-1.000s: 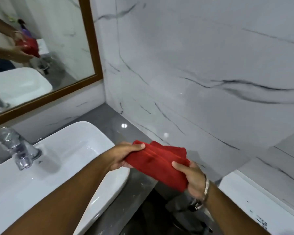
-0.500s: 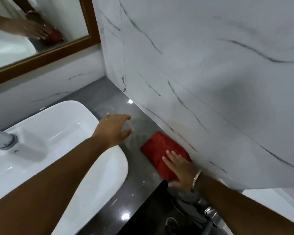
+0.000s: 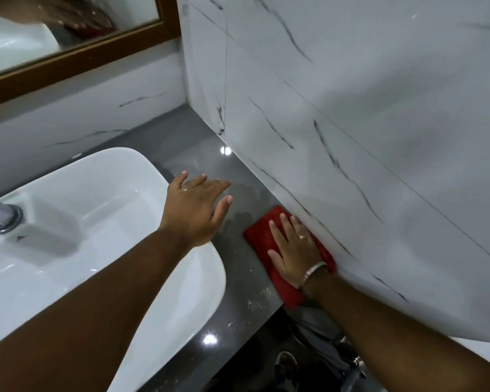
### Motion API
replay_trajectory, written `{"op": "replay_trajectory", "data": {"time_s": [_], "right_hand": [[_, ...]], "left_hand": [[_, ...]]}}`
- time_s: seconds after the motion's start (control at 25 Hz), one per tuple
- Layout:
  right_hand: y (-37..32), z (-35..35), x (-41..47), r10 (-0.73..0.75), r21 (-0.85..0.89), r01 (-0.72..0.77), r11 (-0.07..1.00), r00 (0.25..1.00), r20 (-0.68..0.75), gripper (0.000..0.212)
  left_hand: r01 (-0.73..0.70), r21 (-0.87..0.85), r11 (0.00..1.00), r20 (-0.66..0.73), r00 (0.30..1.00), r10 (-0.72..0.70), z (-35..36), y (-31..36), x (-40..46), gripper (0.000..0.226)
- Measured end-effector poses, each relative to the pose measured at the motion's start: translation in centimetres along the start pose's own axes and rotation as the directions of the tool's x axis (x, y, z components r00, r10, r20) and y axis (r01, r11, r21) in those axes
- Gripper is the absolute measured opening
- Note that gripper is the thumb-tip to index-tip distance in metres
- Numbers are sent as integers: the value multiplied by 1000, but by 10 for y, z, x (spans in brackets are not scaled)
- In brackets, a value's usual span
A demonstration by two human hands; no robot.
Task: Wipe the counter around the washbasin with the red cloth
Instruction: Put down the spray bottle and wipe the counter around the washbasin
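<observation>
My right hand [image 3: 293, 250] is flat on the red cloth [image 3: 259, 236], fingers spread and palm pressing it down, no pinch at all, and the cloth sits folded on the grey counter [image 3: 246, 281] right against the foot of the marble wall [image 3: 351, 137], to the right of the washbasin [image 3: 125, 210]. It looks soft, light and limp to me, so I'd expect it to bunch or slide out from under the palm if I push too lightly; a broad flat press on its middle seems the way to drive it, rather than gripping an edge. The glossy counter looks slick, so it should glide easily. My left hand [image 3: 194, 205] hovers open over the basin's right rim, fingers fanned, holding nothing. What's in the way: the wall hems the cloth on one side, the basin's rim on the other, leaving a narrow strip. Pale specks lie near the front edge. The tap [image 3: 0, 217] is well apart, far left.
</observation>
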State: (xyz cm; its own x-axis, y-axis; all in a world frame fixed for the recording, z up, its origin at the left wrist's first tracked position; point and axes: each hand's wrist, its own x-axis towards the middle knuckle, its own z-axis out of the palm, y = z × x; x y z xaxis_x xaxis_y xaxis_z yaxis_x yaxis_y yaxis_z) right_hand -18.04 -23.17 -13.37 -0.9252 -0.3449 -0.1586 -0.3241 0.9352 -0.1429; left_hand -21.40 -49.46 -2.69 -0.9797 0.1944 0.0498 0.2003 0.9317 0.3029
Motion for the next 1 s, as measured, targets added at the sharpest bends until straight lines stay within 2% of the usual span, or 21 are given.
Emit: {"op": "replay_trajectory", "data": {"time_s": [0.08,0.16,0.24,0.32,0.4,0.48,0.52,0.6,0.64,0.72,0.84,0.92,0.96,1.0], "right_hand": [[-36,11,9,-65,14,65,998,998,-18,67],[-63,28,-22,-312,3,312,950,950,9,68],[-42,30,-55,-439,21,438,899,898,17,72],[1,23,-51,-381,-73,379,922,924,-19,74],[25,15,-17,-165,-82,159,984,983,-74,71],[-5,14,12,-13,-12,12,1000,998,-58,71],[-31,20,12,-21,5,21,1000,998,-56,70],[-66,33,-17,-269,-22,268,963,963,-27,68],[-63,32,-35,-371,-16,371,929,929,0,67],[-31,28,-56,-426,-2,426,905,904,-14,68],[6,20,-29,-164,-46,162,986,985,-49,69],[-13,15,9,35,-45,-38,998,997,-64,68],[-33,16,17,79,-35,-82,996,994,-76,67],[-52,20,15,59,-24,-62,998,992,-108,66]], "left_hand": [[-5,22,1000,-17,1000,5,2,-1,0,68],[-12,29,1000,-19,1000,12,2,-1,-1,68],[-19,14,1000,-11,1000,19,1,-1,1,71],[-16,7,1000,-29,999,16,0,0,0,71],[-15,6,1000,-37,999,15,0,1,0,71],[-15,12,1000,-16,1000,15,0,0,0,71],[-14,21,1000,-15,1000,15,1,0,-1,71],[-13,39,999,-10,1000,13,-1,1,-1,72],[-10,39,999,3,1000,10,-2,1,0,74],[-9,33,999,39,999,8,-3,1,0,77],[-9,40,999,27,1000,8,-3,1,-1,78],[-13,37,999,30,999,11,-2,1,0,78],[-17,40,999,31,999,16,-2,1,-1,77],[-22,44,999,28,999,21,-1,1,-2,76]]}}
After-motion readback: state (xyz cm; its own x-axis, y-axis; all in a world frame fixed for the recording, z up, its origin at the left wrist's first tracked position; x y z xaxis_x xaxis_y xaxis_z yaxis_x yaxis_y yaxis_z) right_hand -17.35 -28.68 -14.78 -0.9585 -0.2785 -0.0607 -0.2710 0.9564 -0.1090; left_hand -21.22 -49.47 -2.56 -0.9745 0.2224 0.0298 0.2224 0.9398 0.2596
